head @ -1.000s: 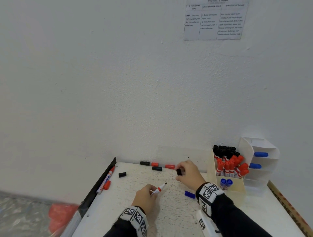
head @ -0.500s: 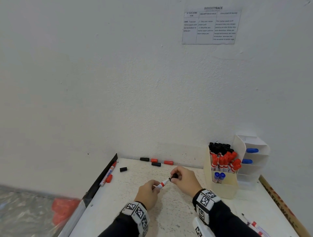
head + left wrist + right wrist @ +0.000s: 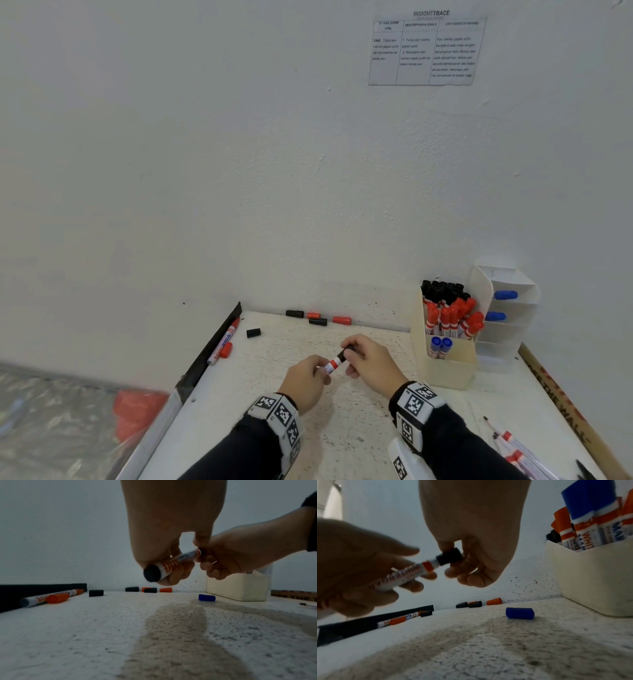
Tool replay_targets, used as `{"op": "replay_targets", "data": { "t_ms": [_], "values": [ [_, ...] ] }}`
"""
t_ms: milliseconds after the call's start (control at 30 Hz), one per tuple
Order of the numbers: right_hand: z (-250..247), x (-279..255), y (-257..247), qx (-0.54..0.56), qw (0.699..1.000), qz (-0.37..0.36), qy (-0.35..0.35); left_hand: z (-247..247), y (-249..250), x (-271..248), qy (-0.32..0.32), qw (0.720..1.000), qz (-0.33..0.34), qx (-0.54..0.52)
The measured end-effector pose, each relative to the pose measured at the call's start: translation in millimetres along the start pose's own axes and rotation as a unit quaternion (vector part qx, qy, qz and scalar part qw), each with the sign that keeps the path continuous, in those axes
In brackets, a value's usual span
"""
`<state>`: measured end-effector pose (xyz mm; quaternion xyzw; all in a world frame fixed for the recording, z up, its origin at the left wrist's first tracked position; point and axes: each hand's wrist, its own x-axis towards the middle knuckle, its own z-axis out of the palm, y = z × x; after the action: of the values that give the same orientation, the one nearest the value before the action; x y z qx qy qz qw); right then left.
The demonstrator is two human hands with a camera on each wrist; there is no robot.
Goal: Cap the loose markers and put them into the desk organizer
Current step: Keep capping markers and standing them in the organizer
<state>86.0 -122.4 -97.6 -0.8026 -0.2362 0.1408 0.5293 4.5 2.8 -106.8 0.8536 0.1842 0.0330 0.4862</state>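
White speckled table [image 3: 342, 428] against white wall. Since a second ago, black cap [image 3: 449, 556] has been brought onto marker [image 3: 333, 365]: pinched by right hand [image 3: 371, 363], barrel gripped by left hand [image 3: 305, 380]. Seating judged incomplete; desk organizer [image 3: 445, 371] stands just right.

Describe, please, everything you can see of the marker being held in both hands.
The marker is a white plastic barrel with orange print and an orange band near its front, and a dark rear end. It is held tilted above the table. The left hand grips the barrel; the right hand holds a black cap over its tip.
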Motion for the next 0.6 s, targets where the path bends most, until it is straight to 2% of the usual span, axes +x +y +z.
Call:
{"op": "replay_targets", "data": {
  "t_ms": [100,200,267,333,467,600],
  "values": [
    [0,-4,-3,-0.049,0.999,0.006,0.010,-4,4,-9,-0.008,0.999,0.030,-0.023],
    [4,-5,-8,-0.092,0.995,0.008,0.026,-6,8,-12,-0.013,0.996,0.075,0.045],
    [7,-4,-10,-0.098,0.995,0.021,0.012,-6,10,-11,-0.030,0.994,0.078,0.064],
    [9,-3,-12,-0.097,0.995,0.030,-0.003,-9,13,-12,-0.056,0.996,0.057,0.046],
    [10,-5,-15,-0.080,0.996,0.006,-0.030,-15,14,-13,-0.122,0.990,-0.012,-0.076],
    [7,0,-19,-0.073,0.996,-0.014,-0.056,-19,14,-11,-0.137,0.978,-0.037,-0.156]
  ]
}}
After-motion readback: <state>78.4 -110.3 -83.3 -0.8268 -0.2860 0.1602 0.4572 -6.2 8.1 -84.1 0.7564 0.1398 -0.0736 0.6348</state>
